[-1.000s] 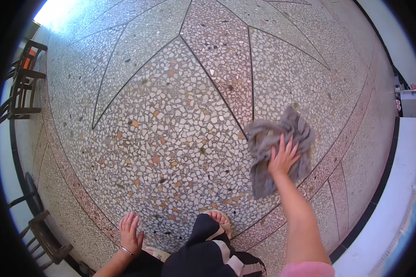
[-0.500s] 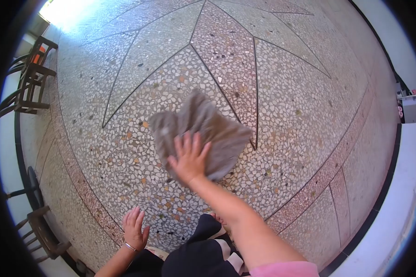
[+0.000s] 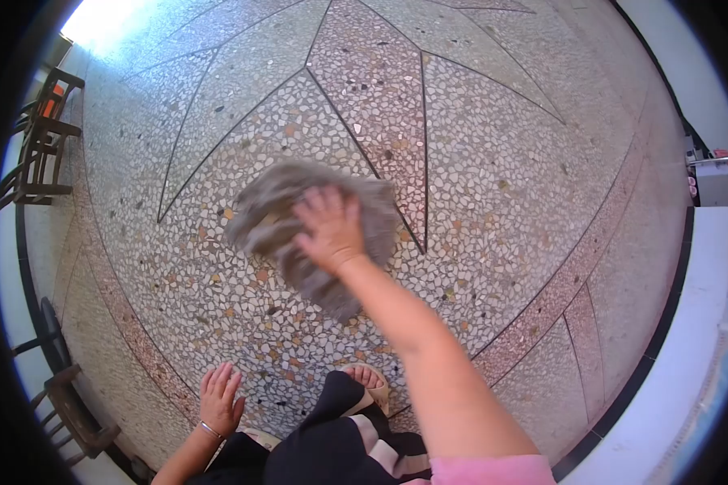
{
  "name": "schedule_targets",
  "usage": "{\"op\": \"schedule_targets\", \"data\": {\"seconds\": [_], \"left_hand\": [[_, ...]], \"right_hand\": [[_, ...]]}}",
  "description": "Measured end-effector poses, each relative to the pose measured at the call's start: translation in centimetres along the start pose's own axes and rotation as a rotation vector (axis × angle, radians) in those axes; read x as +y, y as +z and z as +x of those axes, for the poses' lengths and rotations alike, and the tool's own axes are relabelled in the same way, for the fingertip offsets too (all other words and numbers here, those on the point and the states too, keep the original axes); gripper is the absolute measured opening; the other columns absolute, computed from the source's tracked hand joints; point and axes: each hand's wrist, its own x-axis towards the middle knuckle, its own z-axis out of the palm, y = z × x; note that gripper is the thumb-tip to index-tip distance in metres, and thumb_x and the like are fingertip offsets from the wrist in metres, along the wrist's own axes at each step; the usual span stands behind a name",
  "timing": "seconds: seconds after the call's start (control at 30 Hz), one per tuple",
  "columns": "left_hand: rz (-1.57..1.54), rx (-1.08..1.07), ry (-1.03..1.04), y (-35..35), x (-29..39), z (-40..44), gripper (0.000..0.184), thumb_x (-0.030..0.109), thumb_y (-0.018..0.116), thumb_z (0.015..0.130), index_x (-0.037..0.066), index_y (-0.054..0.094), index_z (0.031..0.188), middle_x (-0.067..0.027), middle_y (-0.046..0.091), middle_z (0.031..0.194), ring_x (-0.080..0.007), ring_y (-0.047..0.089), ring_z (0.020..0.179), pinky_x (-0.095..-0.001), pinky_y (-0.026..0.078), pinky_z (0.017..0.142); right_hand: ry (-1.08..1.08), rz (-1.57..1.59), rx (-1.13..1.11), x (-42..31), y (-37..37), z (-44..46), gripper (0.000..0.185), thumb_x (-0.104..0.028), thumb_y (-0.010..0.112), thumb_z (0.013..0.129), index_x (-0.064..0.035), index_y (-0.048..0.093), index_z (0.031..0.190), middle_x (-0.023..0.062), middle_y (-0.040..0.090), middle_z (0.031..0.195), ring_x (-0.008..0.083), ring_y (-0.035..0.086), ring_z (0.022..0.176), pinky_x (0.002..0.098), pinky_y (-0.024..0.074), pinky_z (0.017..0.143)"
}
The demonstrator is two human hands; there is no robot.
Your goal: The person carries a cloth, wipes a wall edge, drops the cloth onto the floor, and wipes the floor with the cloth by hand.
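Note:
A grey-brown cloth point(image 3: 271, 206) lies crumpled on the speckled terrazzo floor point(image 3: 493, 210), its edges blurred by motion. My right hand point(image 3: 332, 230) presses on top of it with the fingers spread, palm down. Part of the cloth is hidden beneath the hand. At the lower left, my left hand point(image 3: 220, 400) is held above the floor near my knee, fingers stretched out and holding nothing. A bracelet point(image 3: 211, 430) circles that wrist.
Dark wooden chairs point(image 3: 48, 162) stand along the left wall, with another chair point(image 3: 81, 412) at the lower left. My sandalled foot point(image 3: 368, 380) is just below the cloth. Small items sit on a grey box point(image 3: 716, 182) at the right wall.
My right hand has moved slightly up, and the cloth has shifted left and bunched up. The view has turned a little, and my foot shows more. My left hand stays low and open.

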Motion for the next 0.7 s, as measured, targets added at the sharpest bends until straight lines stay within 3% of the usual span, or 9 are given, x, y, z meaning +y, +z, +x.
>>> {"op": "schedule_targets", "data": {"seconds": [0.03, 0.17, 0.3, 0.5, 0.53, 0.6, 0.7], "left_hand": [[-0.008, 0.003, 0.003, 0.2, 0.0, -0.4, 0.062, 0.016, 0.068, 0.078, 0.005, 0.048, 0.136, -0.0221, 0.046, 0.144, -0.0385, 0.042, 0.135, -0.0543, 0.027, 0.113], [-0.066, 0.002, -0.104, 1.6, 0.4, -1.9, 0.062, 0.014, 0.066, 0.078, 0.005, 0.046, 0.137, -0.0218, 0.046, 0.144, -0.039, 0.042, 0.136, -0.0544, 0.026, 0.114], [-0.087, -0.023, -0.117, 2.8, 0.6, -1.9, 0.062, 0.013, 0.065, 0.079, 0.004, 0.046, 0.137, -0.0212, 0.045, 0.145, -0.0396, 0.04, 0.137, -0.0544, 0.026, 0.114], [-0.043, -0.006, -0.103, 2.5, 0.3, 0.2, 0.063, 0.012, 0.065, 0.079, 0.003, 0.046, 0.138, -0.0218, 0.045, 0.144, -0.0398, 0.041, 0.136, -0.0536, 0.028, 0.113], [-0.034, -0.003, -0.101, 2.4, 0.2, 0.5, 0.063, 0.012, 0.065, 0.079, 0.003, 0.046, 0.138, -0.0218, 0.044, 0.144, -0.0398, 0.04, 0.136, -0.053, 0.028, 0.114], [-0.027, -0.023, -0.109, 2.3, 0.1, 0.9, 0.063, 0.013, 0.065, 0.08, 0.003, 0.046, 0.138, -0.0217, 0.045, 0.144, -0.04, 0.04, 0.136, -0.0526, 0.028, 0.113], [-0.013, -0.05, -0.093, 1.8, -0.3, 0.5, 0.063, 0.014, 0.066, 0.08, 0.003, 0.045, 0.139, -0.0213, 0.045, 0.144, -0.0404, 0.041, 0.134, -0.0514, 0.029, 0.113]], "right_hand": [[0.106, -0.035, 0.098, 3.2, -0.7, -0.7, 0.062, -0.05, 0.057, 0.09, -0.0237, 0.047, 0.144, 0.008, 0.029, 0.16, 0.0341, 0.017, 0.149, 0.0654, 0.013, 0.116], [0.546, -0.349, 0.249, 13.3, -4.4, -8.1, 0.061, -0.048, 0.057, 0.09, -0.0242, 0.046, 0.145, 0.012, 0.034, 0.156, 0.0373, 0.026, 0.145, 0.0659, 0.0239, 0.11], [0.915, -0.39, 0.378, 21.0, -4.1, -20.8, 0.061, -0.048, 0.054, 0.092, -0.0219, 0.044, 0.146, 0.0139, 0.032, 0.157, 0.0408, 0.028, 0.143, 0.0631, 0.0249, 0.11], [1.538, -0.415, 0.349, 20.4, 0.6, -40.9, 0.062, -0.051, 0.043, 0.099, -0.0218, 0.036, 0.153, 0.016, 0.029, 0.159, 0.0406, 0.03, 0.143, 0.0559, 0.0328, 0.11], [1.538, -0.413, 0.345, 19.5, 1.0, -42.2, 0.062, -0.051, 0.043, 0.099, -0.0218, 0.036, 0.153, 0.016, 0.029, 0.159, 0.0406, 0.03, 0.143, 0.0559, 0.0328, 0.11], [1.91, -0.303, 0.296, 17.1, 0.3, -42.8, 0.065, -0.055, 0.035, 0.1, -0.0229, 0.029, 0.156, 0.0172, 0.024, 0.161, 0.0424, 0.026, 0.144, 0.0543, 0.0269, 0.115], [2.041, -0.138, 0.242, 18.1, -3.0, -38.8, 0.068, -0.058, 0.028, 0.099, -0.0235, 0.024, 0.157, 0.0186, 0.019, 0.162, 0.0451, 0.021, 0.146, 0.0554, 0.0184, 0.118]]}}
